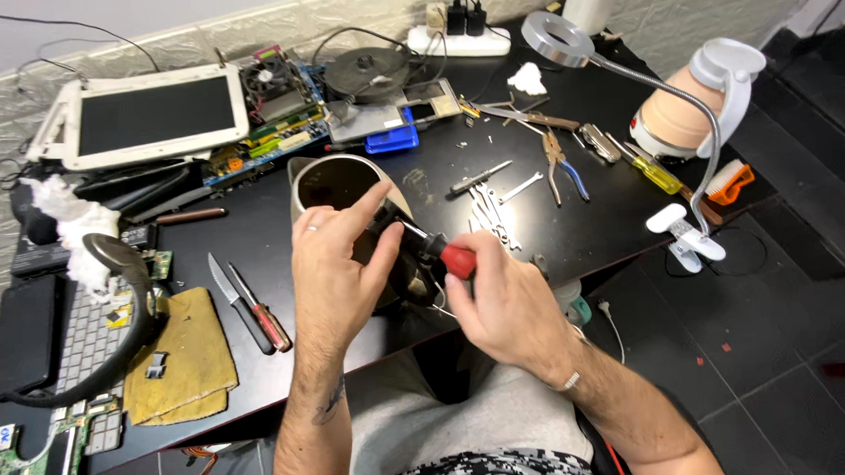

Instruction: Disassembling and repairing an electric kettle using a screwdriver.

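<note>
Sitting at a black table [254, 243], a person works with both hands on a metal kettle [332, 186]; the kettle is silver and round, with a dark open mouth on top, and it leans at the front edge of the table, right by the person's lap; the left hand [335, 269] is wrapped over the kettle's side, fingers closed on it, with one finger pointing up; the right hand [504, 305] is closed around a screwdriver with a red and black handle [442, 251], and its dark end points toward the kettle; I cannot tell where the tip touches, because the hands hide it.

A small blue box [391, 140] sits just behind the kettle, flat and square; a green board with many little parts [273, 121] lies beside it, and a white tablet with a dark screen [151, 114] lies to its left; a white power strip [458, 41] with black plugs sits by the wall; a yellow cloth [188, 353] lies at the near left, with a knife [238, 309] and a red-handled tool [266, 318] next to it; small wrenches [496, 202] and pliers [560, 162] lie to the right of the kettle; a white clip lamp with a ring head [694, 233] grips the right edge of the table.
</note>
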